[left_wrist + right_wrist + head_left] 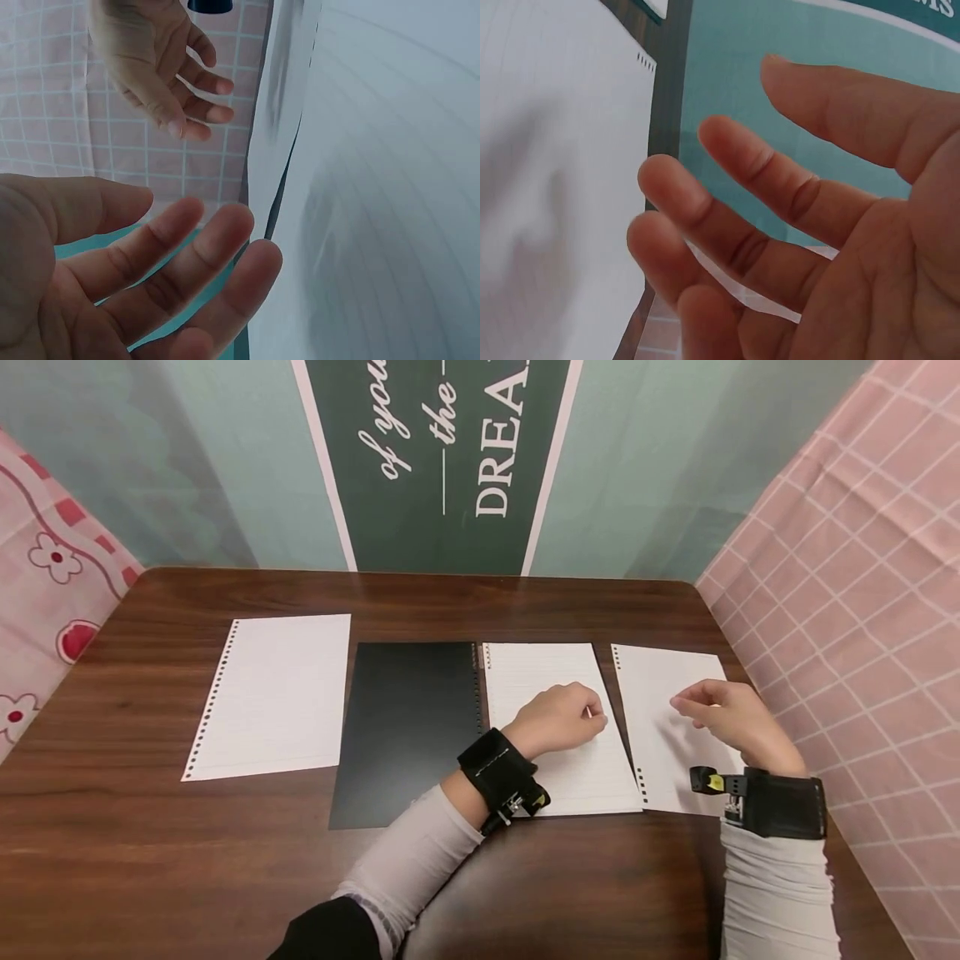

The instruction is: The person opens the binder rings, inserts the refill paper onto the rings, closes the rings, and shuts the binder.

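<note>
An opened loose-leaf notebook lies mid-table, its black cover (412,727) on the left and a stack of lined pages (536,685) on the right. My left hand (562,717) hovers over those pages, fingers loosely bent, with nothing between thumb and fingertips in the left wrist view. Right of the notebook lies a loose punched sheet (652,693). Above it is my right hand (723,714), whose relaxed fingers hold nothing in the right wrist view. Another punched sheet (277,693) lies flat to the left of the black cover.
The dark wooden table (187,868) meets a green lettered backdrop (450,468) at its far edge. Pink checked cloth (870,577) stands along the right side, close to my right hand. A pink flowered cloth (60,585) borders the left.
</note>
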Demonstrator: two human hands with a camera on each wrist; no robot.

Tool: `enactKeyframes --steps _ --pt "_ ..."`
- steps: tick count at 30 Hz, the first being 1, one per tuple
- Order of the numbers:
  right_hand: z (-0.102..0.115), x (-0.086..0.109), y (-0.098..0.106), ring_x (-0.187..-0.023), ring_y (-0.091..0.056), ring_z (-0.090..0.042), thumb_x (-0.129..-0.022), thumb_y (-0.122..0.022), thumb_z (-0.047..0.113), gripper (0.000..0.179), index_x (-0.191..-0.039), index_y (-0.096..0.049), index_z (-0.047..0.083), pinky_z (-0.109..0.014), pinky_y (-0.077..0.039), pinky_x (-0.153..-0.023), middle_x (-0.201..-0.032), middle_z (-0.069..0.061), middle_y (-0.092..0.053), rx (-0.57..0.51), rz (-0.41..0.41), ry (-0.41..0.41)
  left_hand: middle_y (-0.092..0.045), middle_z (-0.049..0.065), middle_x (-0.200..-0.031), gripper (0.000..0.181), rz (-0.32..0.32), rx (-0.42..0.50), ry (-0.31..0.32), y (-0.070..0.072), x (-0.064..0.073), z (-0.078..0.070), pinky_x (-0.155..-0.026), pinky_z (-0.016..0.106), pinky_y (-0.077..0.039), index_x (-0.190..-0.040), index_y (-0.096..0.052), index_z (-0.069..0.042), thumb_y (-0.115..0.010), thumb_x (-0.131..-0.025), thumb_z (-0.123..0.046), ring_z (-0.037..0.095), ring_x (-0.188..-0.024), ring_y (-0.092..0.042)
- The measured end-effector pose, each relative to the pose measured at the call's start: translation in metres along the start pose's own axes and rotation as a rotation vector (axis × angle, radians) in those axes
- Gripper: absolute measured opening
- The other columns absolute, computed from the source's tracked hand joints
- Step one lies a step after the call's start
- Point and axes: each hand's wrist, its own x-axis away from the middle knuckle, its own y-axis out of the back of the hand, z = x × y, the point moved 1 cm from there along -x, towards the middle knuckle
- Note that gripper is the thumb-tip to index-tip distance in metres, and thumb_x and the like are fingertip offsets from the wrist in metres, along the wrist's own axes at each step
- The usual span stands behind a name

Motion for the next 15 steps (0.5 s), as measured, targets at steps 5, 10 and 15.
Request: enactKeyframes --steps 5,10,15 --pt "-0.009 0.0 0.002 -0.086 -0.059 -0.018 -0.102 -0.052 0.039 0.049 -0.122 -0.06 -0.005 -0.028 -0.043 -0.068 -0.108 -0.019 -0.065 -0.023 0.002 -0.028 -0.062 -0.008 -0.08 0.017 0.03 -0.001 0.009 -0.011 -0.008 -0.006 -0.055 0.022 -0.04 -0.094 -0.072 -0.019 -0.057 -0.098 -0.026 0.007 -0.061 -0.051" --pt "-0.021 0.001 0.009 -0.081 -0.058 -0.009 -0.102 -0.051 0.04 0.053 -0.124 -0.058 -0.007 -0.025 -0.044 -0.065 -0.104 -0.013 -0.067 -0.05 -0.031 -0.055 -0.058 -0.009 -0.071 0.016 0.025 0.015 0.0 -0.017 -0.014 -0.012 -0.052 0.021 -0.038 -0.094 -0.071 -0.02 -0.057 -0.098 -0.026 0.006 -0.057 -0.049" --pt "-0.028 0.004 0.015 -0.086 -0.061 -0.021 -0.102 -0.046 0.044 0.061 -0.127 -0.053 -0.011 -0.027 -0.045 -0.062 -0.108 -0.024 -0.066 -0.049 -0.04 -0.116 -0.054 -0.009 -0.065 0.017 0.01 0.073 -0.034 -0.019 -0.02 -0.013 -0.05 0.019 -0.035 -0.089 -0.069 -0.018 -0.056 -0.098 -0.023 0.004 -0.054 -0.046"
